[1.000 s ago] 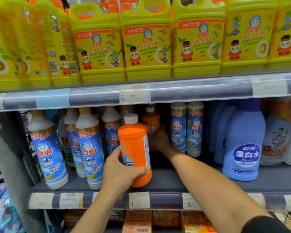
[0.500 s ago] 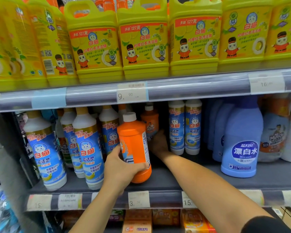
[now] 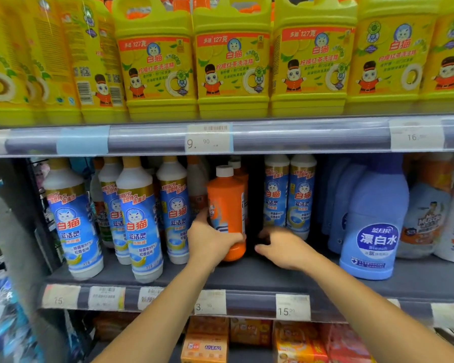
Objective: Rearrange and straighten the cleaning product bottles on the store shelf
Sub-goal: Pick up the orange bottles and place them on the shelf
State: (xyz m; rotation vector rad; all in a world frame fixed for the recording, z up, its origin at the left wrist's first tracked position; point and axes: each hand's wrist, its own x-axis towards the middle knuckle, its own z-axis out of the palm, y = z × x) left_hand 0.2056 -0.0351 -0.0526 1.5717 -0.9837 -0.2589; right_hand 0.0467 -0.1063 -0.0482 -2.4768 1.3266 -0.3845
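I was putting the orange bottle [image 3: 227, 205] back in its row on the middle shelf [image 3: 273, 279]. My left hand [image 3: 210, 241] was wrapped around its lower part. The bottle stood just left of the dark gap, in front of another orange one. My right hand [image 3: 282, 247] was empty, fingers loosely spread, just right of the orange bottle. Next, I thought, I should push it straight and let go. A moment before, the bottle was nearer to me and my right hand reached deep behind it.

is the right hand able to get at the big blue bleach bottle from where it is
Probably yes: the right hand is empty, and bare shelf lies between it and the bleach bottle at the front.
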